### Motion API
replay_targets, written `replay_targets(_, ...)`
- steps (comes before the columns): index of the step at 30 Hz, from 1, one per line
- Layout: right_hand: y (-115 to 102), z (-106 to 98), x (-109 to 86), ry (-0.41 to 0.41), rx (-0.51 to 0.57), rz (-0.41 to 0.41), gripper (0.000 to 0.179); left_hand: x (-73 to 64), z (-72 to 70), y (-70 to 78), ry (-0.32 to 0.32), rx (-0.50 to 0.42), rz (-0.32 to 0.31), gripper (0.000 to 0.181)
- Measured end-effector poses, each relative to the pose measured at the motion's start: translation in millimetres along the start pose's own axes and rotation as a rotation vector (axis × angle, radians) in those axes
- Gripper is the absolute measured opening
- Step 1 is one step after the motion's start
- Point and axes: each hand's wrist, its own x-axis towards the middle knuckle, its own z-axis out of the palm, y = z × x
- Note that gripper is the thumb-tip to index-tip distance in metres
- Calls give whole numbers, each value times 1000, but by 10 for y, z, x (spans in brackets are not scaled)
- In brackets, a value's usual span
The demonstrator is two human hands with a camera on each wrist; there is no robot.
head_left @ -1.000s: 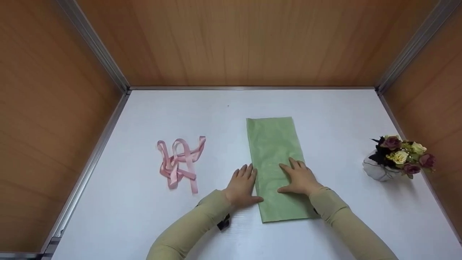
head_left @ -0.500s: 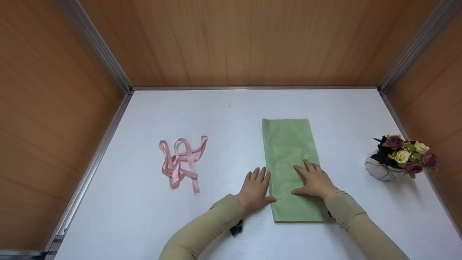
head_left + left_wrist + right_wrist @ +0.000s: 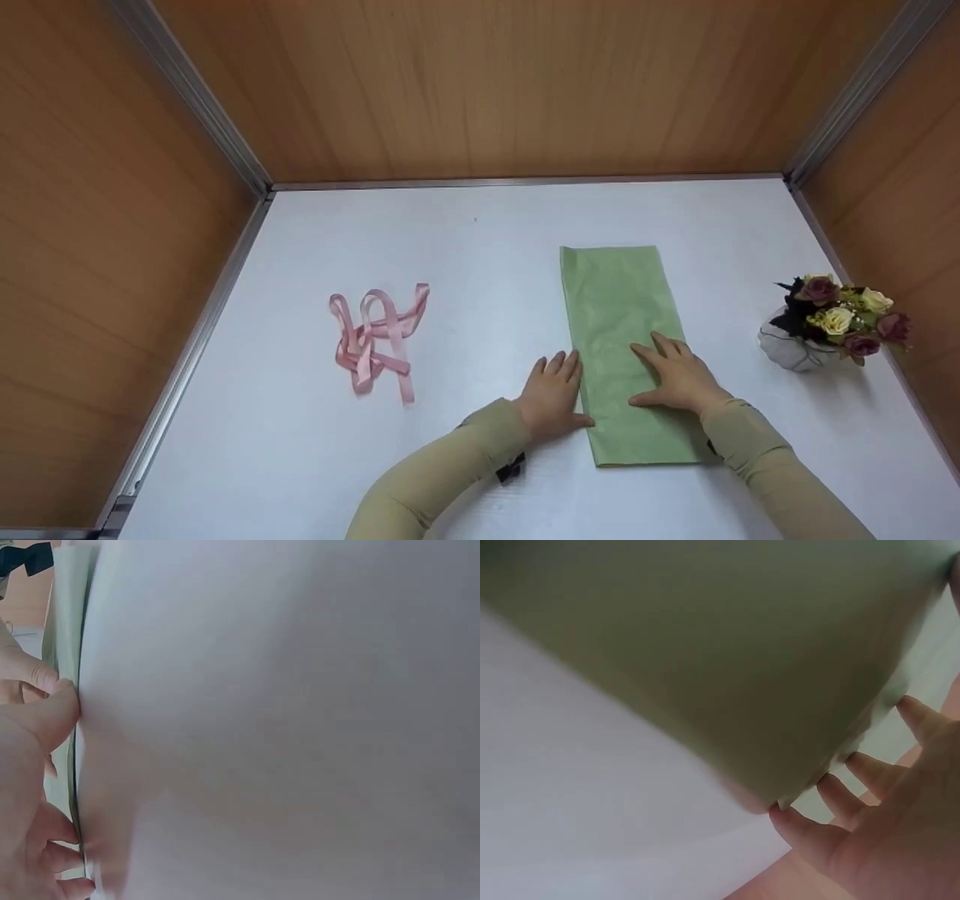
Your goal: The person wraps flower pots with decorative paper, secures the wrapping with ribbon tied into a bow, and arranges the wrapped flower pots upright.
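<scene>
A folded green cloth (image 3: pixel 615 292) lies lengthwise on the white table, right of the middle in the head view. Along its left edge rests my left hand (image 3: pixel 551 401), fingers straight, with the thumb over the border. My right hand (image 3: pixel 679 379) is spread flat on top of the cloth near its right side. In the left wrist view the left hand (image 3: pixel 26 780) touches the layered edge of the cloth (image 3: pixel 71 600). In the right wrist view the fingertips of the right hand (image 3: pixel 900 825) press against the cloth (image 3: pixel 705 675).
A loosely tangled pink ribbon (image 3: pixel 395 330) lies on the left part of the table. At the right edge stands a white pot (image 3: pixel 787 349) with purple and yellow artificial flowers (image 3: pixel 836 321). Wooden panels (image 3: pixel 480 90) enclose the back and sides.
The green cloth has slid to the right across the table, with both hands moving along on it. The hands keep the same pose. Ribbon and flower pot have stayed in place.
</scene>
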Motion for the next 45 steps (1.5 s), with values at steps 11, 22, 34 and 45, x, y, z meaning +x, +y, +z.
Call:
replay_targets(11,71,-119,15,-28,114,54,83,72,-68,0,-2,-47,13,97)
replay_targets(22,263,-179,52,40,306,275,96,71,-107,-36,-5,-75,1,97)
replay_targets(34,366,-221,-9,13,307,279,89,57,-48,-27,-2,-89,-10,96)
replay_targets(45,436,-175,-41,3,370,303,85,3,-18,13,-16,-67,-3,95)
